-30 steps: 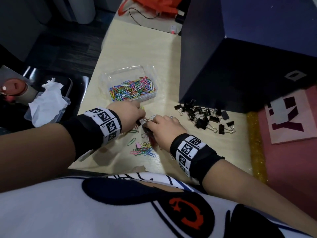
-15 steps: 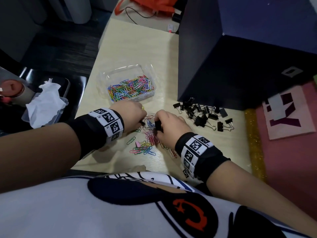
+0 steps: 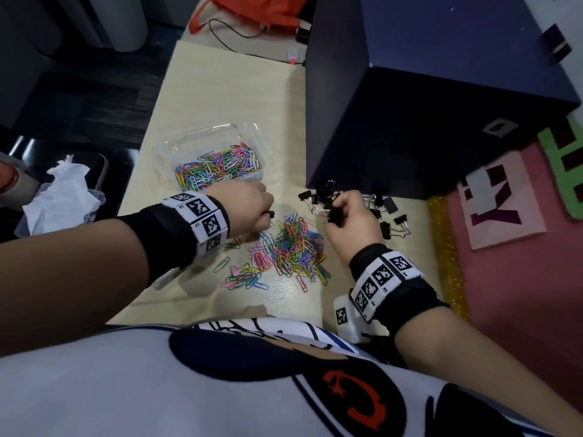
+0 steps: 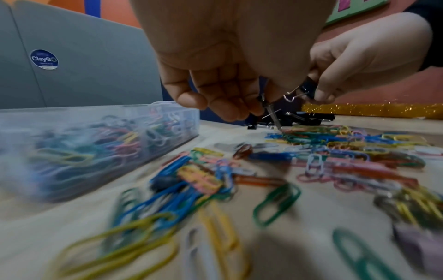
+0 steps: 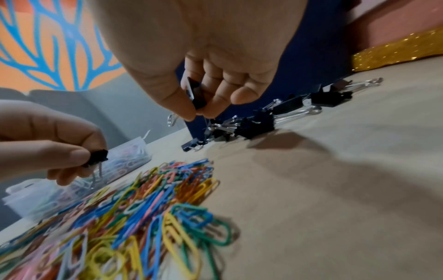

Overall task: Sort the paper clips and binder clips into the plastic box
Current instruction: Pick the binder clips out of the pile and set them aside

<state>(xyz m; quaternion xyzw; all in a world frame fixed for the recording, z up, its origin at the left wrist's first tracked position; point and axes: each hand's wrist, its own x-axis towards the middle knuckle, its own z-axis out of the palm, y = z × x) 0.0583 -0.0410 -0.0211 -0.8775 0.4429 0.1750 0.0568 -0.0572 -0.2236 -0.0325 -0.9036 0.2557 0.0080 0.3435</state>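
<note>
A clear plastic box point(image 3: 249, 134) on the pale desk holds many coloured paper clips point(image 3: 217, 168). A loose heap of coloured paper clips point(image 3: 296, 247) lies between my hands. Black binder clips point(image 3: 391, 220) are scattered at the foot of the dark box. My left hand point(image 3: 252, 203) pinches a small black binder clip point(image 5: 97, 158) just above the heap's left edge; its wire handles hang down point(image 4: 269, 109). My right hand point(image 3: 350, 216) pinches another black binder clip point(image 5: 196, 94), lifted over the near edge of the binder clip pile point(image 5: 254, 121).
A big dark blue box point(image 3: 426, 105) stands at the back right, close behind the binder clips. A gold glitter strip point(image 3: 448, 257) and pink mat point(image 3: 520, 294) border the desk's right side. Crumpled tissue point(image 3: 63, 197) lies off the desk's left edge.
My right hand has moved right from the paper clip heap to the binder clip pile, carrying a black binder clip. The heap is now uncovered. My left hand has stayed close to the heap's left side.
</note>
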